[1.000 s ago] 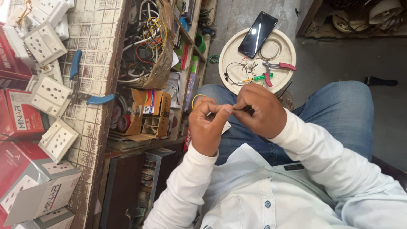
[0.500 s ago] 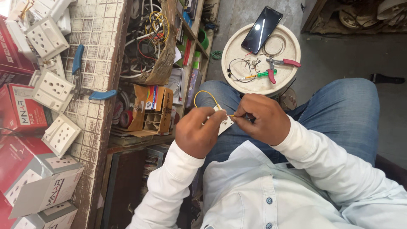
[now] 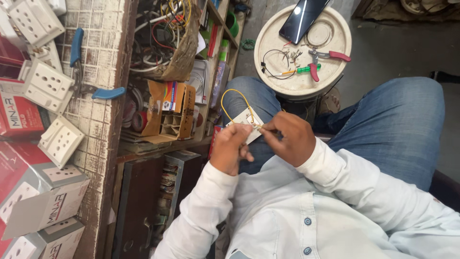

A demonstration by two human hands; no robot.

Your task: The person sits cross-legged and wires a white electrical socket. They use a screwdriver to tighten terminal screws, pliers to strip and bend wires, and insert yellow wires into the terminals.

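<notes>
My left hand and my right hand meet over my lap, above my jeans. Together they grip a small white socket plate with a yellow wire looping out of its top. My left hand pinches the plate's lower edge. My right hand's fingertips press at the plate's right side, where the wire end meets it. Whether my right hand also holds a small tool is hidden by the fingers.
A white bucket lid in front of my knees carries a phone, red-handled pliers, a green screwdriver and thin wire. Left: a tiled counter with white socket plates, blue-handled pliers, red boxes, shelves of tangled wire.
The view has shifted, so hands and bucket lid sit lower in the frame. The white plate and yellow wire loop show more above my fingers. My hands stay together on it.
</notes>
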